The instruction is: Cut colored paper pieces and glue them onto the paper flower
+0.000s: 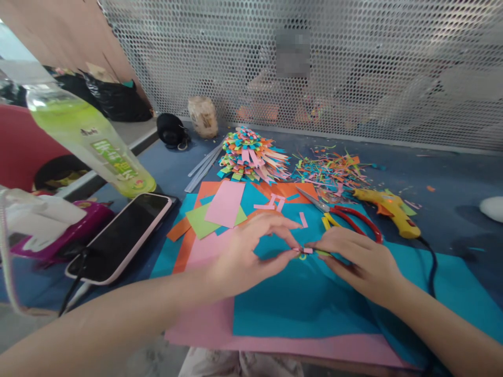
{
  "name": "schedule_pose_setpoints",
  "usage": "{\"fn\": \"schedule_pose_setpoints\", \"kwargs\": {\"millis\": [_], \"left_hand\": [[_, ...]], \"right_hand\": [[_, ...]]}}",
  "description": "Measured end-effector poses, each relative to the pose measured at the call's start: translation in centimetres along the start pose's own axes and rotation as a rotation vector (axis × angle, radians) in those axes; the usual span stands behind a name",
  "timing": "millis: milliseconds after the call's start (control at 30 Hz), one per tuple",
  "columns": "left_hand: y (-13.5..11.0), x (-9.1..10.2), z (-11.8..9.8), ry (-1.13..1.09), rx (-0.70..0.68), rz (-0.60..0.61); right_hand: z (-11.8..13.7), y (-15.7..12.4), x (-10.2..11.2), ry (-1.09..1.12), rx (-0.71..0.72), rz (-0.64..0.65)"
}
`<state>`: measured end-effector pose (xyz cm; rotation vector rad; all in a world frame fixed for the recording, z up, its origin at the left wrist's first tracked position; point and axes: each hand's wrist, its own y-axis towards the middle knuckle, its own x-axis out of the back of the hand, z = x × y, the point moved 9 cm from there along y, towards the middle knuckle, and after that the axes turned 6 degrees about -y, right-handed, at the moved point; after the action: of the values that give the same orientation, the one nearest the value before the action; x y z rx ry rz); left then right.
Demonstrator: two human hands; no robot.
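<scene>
My left hand [247, 251] and my right hand [359, 262] meet over a blue paper sheet [306, 298]. Both pinch a small pink paper strip [306, 250] between their fingertips; a bit of yellow-green paper shows next to it. Loose pink strips [275, 203] lie just beyond on the blue paper. A pink sheet [226, 203] and a green sheet [200, 221] rest to the left of my left hand.
Red-handled scissors [346, 215] and a yellow glue gun [389, 209] lie behind my right hand. A pile of colourful paper loops [249, 154] and scattered scraps [334, 170] sit farther back. A phone [120, 235] and a green drink bottle [86, 139] stand at left. A perforated metal screen [353, 63] closes the back.
</scene>
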<state>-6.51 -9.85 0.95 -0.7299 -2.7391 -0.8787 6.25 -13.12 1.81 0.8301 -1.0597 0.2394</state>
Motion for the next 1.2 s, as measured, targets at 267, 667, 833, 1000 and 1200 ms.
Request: {"fn": "schedule_pose_setpoints", "kwargs": {"millis": [267, 667, 833, 1000, 1200], "left_hand": [[0.0, 0.2, 0.3, -0.042, 0.058, 0.012], [0.3, 0.4, 2.5, -0.186, 0.26, -0.068], [0.3, 0.1, 3.0, -0.202, 0.302, -0.042], [0.4, 0.0, 3.1, -0.205, 0.315, -0.042], [0.4, 0.0, 3.4, -0.203, 0.336, -0.06]], "right_hand": [[-0.8, 0.2, -0.2, 0.112, -0.126, 0.017], [-2.8, 0.0, -1.7, 0.202, -0.435, 0.169], [-2.7, -0.2, -2.2, 0.223, -0.454, 0.208], [-2.5, -0.1, -2.0, 0.23, -0.419, 0.192], [-2.8, -0.2, -2.2, 0.208, -0.453, 0.208]]}}
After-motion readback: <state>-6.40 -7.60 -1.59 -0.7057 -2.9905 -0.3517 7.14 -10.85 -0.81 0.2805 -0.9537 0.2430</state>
